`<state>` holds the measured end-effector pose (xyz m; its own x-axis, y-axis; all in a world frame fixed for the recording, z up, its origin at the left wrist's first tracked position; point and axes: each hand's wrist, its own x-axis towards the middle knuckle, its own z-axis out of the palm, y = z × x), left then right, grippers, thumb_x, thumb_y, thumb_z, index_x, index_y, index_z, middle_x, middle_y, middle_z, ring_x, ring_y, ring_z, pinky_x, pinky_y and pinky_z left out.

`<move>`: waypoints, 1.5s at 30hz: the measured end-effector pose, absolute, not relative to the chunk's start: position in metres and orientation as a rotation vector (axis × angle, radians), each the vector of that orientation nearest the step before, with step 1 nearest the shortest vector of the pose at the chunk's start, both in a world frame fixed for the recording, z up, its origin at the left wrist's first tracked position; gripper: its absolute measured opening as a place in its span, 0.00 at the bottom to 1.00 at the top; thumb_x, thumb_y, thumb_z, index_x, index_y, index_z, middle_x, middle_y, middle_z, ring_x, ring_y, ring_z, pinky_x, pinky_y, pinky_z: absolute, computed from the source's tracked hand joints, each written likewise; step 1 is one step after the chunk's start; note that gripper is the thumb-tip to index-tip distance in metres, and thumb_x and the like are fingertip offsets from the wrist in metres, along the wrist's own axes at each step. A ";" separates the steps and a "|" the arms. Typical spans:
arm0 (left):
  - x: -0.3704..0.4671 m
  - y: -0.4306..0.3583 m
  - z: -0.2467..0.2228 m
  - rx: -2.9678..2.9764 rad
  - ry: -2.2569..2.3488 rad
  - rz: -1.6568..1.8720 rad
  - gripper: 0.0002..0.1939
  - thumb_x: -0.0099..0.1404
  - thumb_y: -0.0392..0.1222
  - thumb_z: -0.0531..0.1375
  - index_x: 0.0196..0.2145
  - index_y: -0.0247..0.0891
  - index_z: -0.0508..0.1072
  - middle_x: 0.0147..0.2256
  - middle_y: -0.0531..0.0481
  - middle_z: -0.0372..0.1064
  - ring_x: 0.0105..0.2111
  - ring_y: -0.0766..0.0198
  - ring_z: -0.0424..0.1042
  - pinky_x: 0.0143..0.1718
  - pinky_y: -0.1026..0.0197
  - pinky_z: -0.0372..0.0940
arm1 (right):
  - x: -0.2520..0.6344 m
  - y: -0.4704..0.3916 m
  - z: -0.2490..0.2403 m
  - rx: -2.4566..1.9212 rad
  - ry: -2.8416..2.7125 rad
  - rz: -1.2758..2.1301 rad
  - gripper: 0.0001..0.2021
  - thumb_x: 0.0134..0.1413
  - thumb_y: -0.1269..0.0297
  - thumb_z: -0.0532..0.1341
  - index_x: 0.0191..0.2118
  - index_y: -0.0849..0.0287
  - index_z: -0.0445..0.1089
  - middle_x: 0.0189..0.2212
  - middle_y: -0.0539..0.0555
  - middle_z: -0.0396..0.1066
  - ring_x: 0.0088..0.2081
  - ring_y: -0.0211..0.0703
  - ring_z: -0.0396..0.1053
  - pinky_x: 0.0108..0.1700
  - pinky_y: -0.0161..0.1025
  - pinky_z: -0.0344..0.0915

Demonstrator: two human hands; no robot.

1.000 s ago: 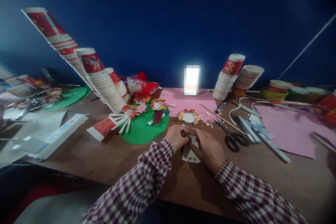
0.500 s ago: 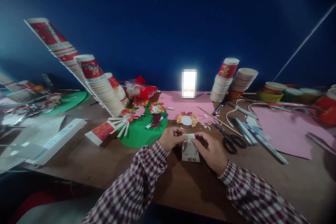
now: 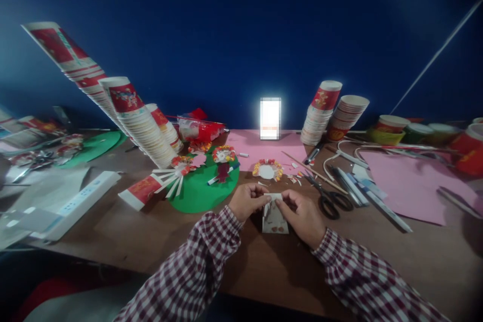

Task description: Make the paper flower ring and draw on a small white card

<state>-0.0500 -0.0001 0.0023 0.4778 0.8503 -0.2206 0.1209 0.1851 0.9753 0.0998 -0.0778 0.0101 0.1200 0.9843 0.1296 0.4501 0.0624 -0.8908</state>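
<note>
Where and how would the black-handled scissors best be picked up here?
The black-handled scissors are probably best gripped by the handle loops with the right hand, which is on the pale paper, coming from the near side: they lie flat to that hand's right, loops nearest the camera, narrow end pointing away.

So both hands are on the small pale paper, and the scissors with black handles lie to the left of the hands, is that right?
Not quite: the scissors lie to the right of the hands, as the head view shows. The rest stands: the left hand and the right hand are both on the small pale paper.
</note>
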 end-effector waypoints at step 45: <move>-0.052 -0.003 -0.002 1.596 0.901 0.474 0.20 0.51 0.51 0.62 0.32 0.27 0.74 0.17 0.55 0.62 0.16 0.73 0.57 0.17 0.70 0.53 | 0.102 -0.074 0.006 -1.451 -1.288 0.894 0.10 0.52 0.57 0.59 0.32 0.60 0.69 0.27 0.55 0.74 0.27 0.42 0.71 0.29 0.36 0.67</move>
<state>-0.0525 -0.0025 -0.0019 0.6193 0.7658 -0.1732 0.2907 -0.0187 0.9566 0.1016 -0.0736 0.0061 0.1728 0.9823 0.0725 0.2755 0.0225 -0.9610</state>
